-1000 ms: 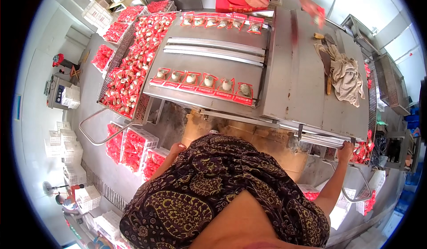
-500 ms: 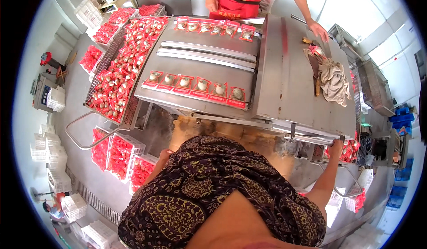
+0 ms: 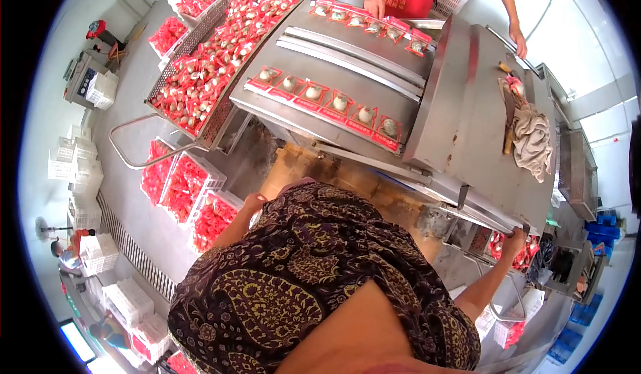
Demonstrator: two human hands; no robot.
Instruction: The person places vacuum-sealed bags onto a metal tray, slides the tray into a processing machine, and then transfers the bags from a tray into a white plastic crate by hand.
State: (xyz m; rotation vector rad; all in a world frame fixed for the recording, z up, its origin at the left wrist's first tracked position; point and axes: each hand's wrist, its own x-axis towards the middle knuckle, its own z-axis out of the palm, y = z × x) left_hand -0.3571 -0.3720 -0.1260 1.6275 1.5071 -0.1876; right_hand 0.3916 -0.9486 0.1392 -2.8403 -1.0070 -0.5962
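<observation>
Right hand (image 3: 514, 240) stretched out to near corner of steel machine lid (image 3: 467, 127), fingers curled over its front edge; grip suited to moving lid. Left hand (image 3: 254, 204) held low beside body, just above crates of red packets (image 3: 193, 194); whether closed on anything cannot be told. Row of red pouches (image 3: 327, 100) laid flat in line on sealing bed (image 3: 334, 73), ready under lid. Second row attended by another person's hand (image 3: 375, 5) at far side. Rag (image 3: 532, 140) left on lid top.

Red sealed pouches (image 3: 334, 100) line the steel machine bed (image 3: 374, 67); more fill the wire tray (image 3: 200, 80).
</observation>
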